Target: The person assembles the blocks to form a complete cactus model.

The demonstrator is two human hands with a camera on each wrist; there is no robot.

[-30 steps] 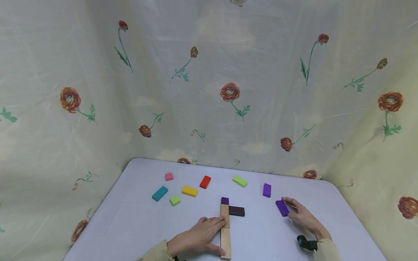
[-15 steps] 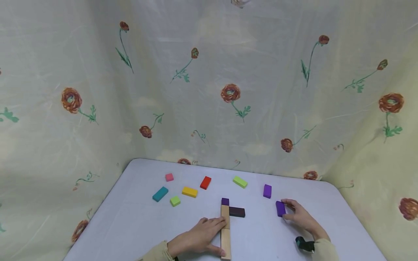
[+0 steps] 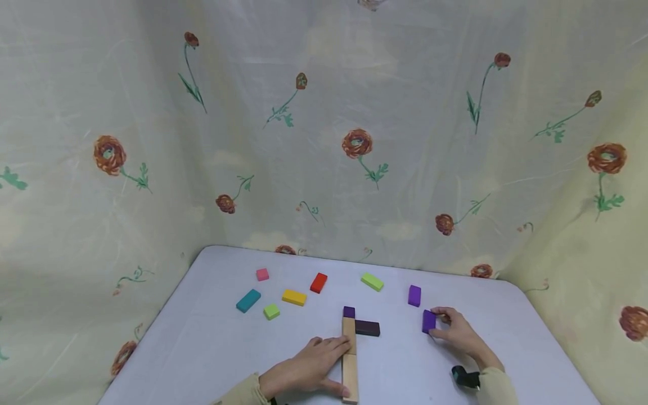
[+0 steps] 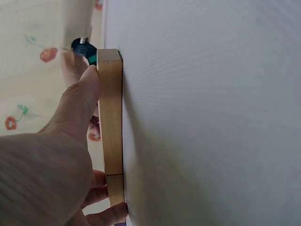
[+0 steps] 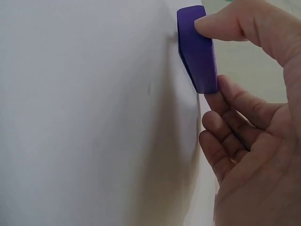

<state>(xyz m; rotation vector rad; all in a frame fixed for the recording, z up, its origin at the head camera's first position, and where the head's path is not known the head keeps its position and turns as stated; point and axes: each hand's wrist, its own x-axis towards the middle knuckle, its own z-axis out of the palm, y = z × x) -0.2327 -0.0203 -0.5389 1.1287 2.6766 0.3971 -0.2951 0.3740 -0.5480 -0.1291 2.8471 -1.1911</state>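
Note:
In the head view my left hand (image 3: 311, 368) rests on two plain wooden blocks laid end to end. Its fingers touch the far wooden block (image 3: 349, 332), and the thumb lies on the near wooden block (image 4: 110, 113). A small dark purple block (image 3: 349, 311) sits at the far end of this row, and a dark brown block (image 3: 367, 328) meets its right side. On the right, my right hand (image 3: 462, 334) pinches a purple block (image 5: 200, 52) between thumb and index finger. The right wrist view shows this block tilted, with the other fingers curled below.
Behind my right hand lies another purple block (image 3: 414, 295). Farther left are a long green block (image 3: 372, 281), a red block (image 3: 318, 283), a yellow block (image 3: 294, 297), a short green block (image 3: 271, 311), a teal block (image 3: 248, 301) and a pink block (image 3: 262, 274). A flowered curtain (image 3: 324, 169) surrounds the white table (image 3: 228, 349).
My right hand has taken hold of the purple block, turned it a little and brought it slightly left. The left hand has stayed in place on the wooden blocks.

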